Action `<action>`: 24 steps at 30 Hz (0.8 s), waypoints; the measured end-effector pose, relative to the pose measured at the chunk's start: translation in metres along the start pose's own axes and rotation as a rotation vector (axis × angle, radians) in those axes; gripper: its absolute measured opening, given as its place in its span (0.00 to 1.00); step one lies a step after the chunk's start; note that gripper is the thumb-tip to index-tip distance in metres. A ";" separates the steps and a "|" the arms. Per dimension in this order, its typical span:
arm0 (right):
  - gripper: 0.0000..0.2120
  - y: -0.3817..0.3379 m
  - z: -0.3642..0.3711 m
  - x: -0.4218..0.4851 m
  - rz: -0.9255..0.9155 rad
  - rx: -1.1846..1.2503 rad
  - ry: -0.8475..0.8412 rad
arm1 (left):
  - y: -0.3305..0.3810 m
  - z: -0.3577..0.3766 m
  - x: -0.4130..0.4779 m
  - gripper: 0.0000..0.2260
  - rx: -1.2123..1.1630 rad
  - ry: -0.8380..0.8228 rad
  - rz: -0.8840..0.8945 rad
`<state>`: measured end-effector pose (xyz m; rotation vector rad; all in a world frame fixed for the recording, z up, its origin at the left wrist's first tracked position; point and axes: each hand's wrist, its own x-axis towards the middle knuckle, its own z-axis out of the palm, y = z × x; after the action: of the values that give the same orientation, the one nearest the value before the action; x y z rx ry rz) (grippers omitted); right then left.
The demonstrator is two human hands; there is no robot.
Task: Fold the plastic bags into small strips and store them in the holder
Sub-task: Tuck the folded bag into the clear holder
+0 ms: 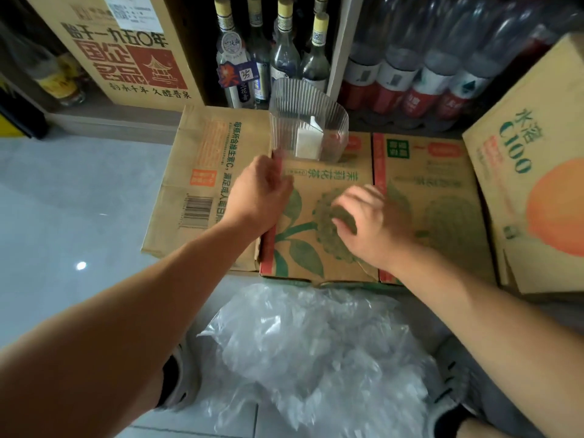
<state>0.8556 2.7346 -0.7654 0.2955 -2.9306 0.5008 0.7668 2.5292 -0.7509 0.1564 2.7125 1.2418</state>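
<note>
Barely started, I'd say: the clear ribbed holder [294, 102] on the cardboard box [316, 251] has one folded white bag [307, 142], while the pile of plastic bags [316, 349] sits on the floor. The left hand [262, 191] is loose and spread by the holder. The right hand [369, 222] is curled but too blurry to tell.

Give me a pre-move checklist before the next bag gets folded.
1. Holder upright on the cardboard box: ok.
2. Room left in holder: ok, only one white folded piece inside.
3. Loose bags piled on the floor, close below the box: ok.
4. Left hand free: cannot tell, its fingers are by the holder's base.
5. Right hand free: cannot tell, it is blurred over the box.
</note>
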 end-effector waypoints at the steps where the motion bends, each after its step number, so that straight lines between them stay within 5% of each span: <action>1: 0.10 -0.006 0.001 -0.016 -0.013 -0.001 -0.030 | -0.003 0.000 -0.014 0.07 0.075 -0.031 0.030; 10: 0.13 -0.058 0.029 -0.130 -0.013 0.024 -0.341 | -0.044 -0.004 -0.128 0.10 0.451 -0.298 0.101; 15: 0.26 -0.080 0.052 -0.151 0.130 -0.062 -0.685 | -0.073 -0.018 -0.152 0.27 0.546 -0.539 0.041; 19: 0.29 -0.088 0.073 -0.156 0.218 -0.042 -0.642 | -0.089 -0.023 -0.161 0.33 0.565 -0.567 0.079; 24: 0.36 -0.097 0.091 -0.149 0.258 0.066 -0.482 | -0.088 -0.012 -0.156 0.18 0.470 -0.469 0.166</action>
<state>1.0106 2.6387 -0.8473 0.0445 -3.4509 0.6401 0.9148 2.4385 -0.7944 0.6474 2.5425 0.4828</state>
